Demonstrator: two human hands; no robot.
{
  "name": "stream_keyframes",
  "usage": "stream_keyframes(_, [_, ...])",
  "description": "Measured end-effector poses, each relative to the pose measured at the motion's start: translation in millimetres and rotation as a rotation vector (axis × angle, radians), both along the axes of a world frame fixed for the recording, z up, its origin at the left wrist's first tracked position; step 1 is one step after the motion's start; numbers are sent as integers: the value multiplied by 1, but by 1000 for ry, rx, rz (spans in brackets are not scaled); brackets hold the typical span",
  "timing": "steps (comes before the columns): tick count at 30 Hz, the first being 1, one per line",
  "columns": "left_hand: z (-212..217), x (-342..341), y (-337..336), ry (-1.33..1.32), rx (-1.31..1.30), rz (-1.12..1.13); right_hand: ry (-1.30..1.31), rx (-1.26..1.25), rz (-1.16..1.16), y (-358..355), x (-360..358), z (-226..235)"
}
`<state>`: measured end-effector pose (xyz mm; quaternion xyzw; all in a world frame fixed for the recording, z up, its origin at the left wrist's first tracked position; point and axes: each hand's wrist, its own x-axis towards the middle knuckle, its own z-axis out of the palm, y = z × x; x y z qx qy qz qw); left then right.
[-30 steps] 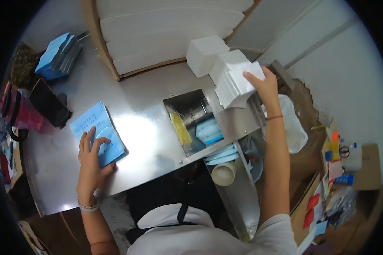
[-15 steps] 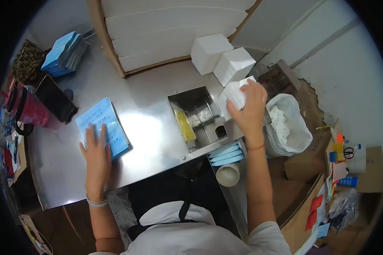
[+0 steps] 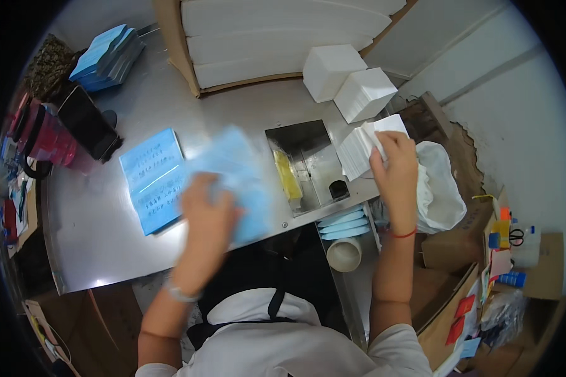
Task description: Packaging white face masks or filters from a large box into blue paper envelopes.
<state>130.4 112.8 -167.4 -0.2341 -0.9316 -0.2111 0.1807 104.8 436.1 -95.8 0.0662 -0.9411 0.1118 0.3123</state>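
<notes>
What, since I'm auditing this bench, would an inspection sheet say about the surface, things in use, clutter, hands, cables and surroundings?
Surface: shiny metal tabletop, with a rectangular opening holding a yellow item.
Things in use: blurred blue packet; flat blue pile to its left; stack of white sheets.
Clutter: dark phone-like screen, pink bottle, blue packets stacked at the back, two white blocks.
Hands: left hand holds the blurred blue packet; right hand touches the stack of white sheets, grip unclear.
Cables: pale loop at lower left, perhaps a cord; too small to tell.
Surroundings: white bag, cardboard box and scissors at right.
</notes>
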Motion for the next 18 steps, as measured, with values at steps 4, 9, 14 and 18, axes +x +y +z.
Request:
stream_keyframes(4, [-20,12,47,-169,73,-205,129,138,64,-1,10,-3])
stream_keyframes(9, [-9,2,17,-166,-83,-236,-185,43,657,-112,77,-52])
stream_keyframes(14, [-10,11,15,-207,135,-166,-83,-580,160,-70,46,9])
stream_keyframes(18, [-14,17,24,-214,208,-125,342,-215,34,-38,20,25])
